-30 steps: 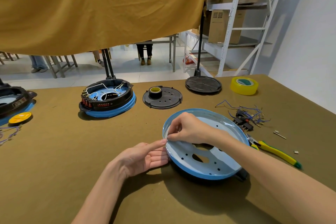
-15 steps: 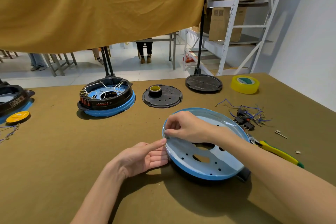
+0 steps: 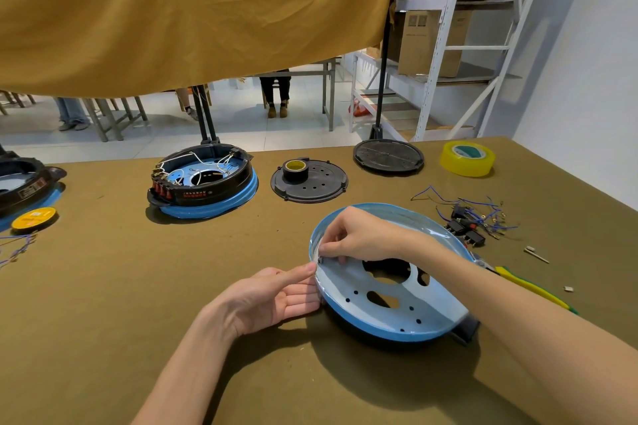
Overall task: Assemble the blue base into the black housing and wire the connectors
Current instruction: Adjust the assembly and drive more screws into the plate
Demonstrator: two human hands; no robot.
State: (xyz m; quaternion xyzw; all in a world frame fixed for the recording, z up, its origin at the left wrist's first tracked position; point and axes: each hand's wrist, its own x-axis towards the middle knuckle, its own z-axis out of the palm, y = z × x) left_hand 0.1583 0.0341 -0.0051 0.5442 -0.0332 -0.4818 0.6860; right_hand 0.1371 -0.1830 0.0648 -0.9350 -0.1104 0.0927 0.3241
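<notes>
**Two hands at the rim of the blue base**

The blue base (image 3: pixel 386 300) is a big round dish of smooth, shiny metal. It is pale blue inside and darker blue round the rim. It has one large hole in the middle, some oval holes and many tiny round ones. It sits on the black housing (image 3: pixel 464 329), which shows only as a dark edge and a small black tab under its near right side. Both lie on the near right part of the counter (image 3: pixel 121 286), which is covered in rough olive-brown cloth.

The right hand (image 3: pixel 359 238) reaches across the dish. Its fingers are curled and pinch something very small at the left rim; it is too tiny to name. The left hand (image 3: pixel 272 300) lies palm up beside the dish. Its fingers are straight and touch the outside of the left rim, and the thumb tip presses the rim close to the right hand's fingertips.

Toward the far edge stands a finished unit (image 3: pixel 203 179): a black ring on a blue base, with white wires and red switches. Next to it is a flat black disc (image 3: pixel 310 185) with small holes and a roll of black tape (image 3: pixel 295 169) on top. A second black disc (image 3: pixel 388 156) and a roll of clear yellow tape (image 3: pixel 467 158) lie toward the far right corner. Near the right edge is a heap of thin blue wires and black connectors (image 3: pixel 473 222). A yellow-handled tool (image 3: pixel 531 288) lies just behind the right arm. At the left edge are another black and blue unit (image 3: pixel 24 186) and a flat yellow disc (image 3: pixel 34 217).
</notes>
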